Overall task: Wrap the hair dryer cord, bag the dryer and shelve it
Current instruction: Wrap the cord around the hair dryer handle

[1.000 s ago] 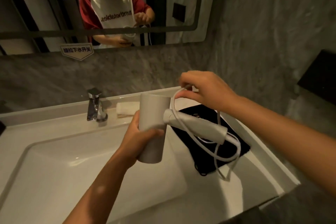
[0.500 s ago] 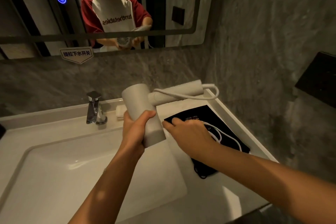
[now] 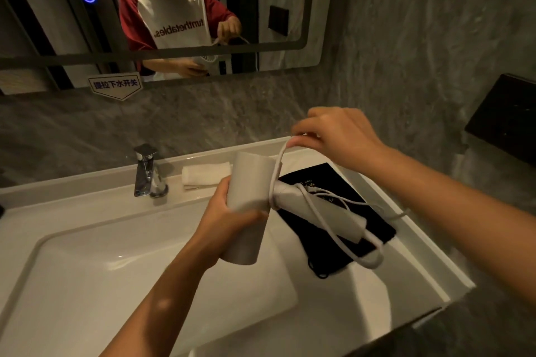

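one more loop of cord (image 3: 324, 223) now circles the dryer (image 3: 249, 194), gripped by the left hand (image 3: 223, 211); the right hand (image 3: 333, 136), back up from the desk, pinches the cord, so wrapping continues.

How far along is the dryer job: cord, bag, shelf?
Done: some cord loops already lie along the handle. In hand: the left hand grips the hair dryer barrel while the right hand pinches the cord, mid-wrap. Left: the black bag lies flat on the sink counter, so bagging and shelving remain.
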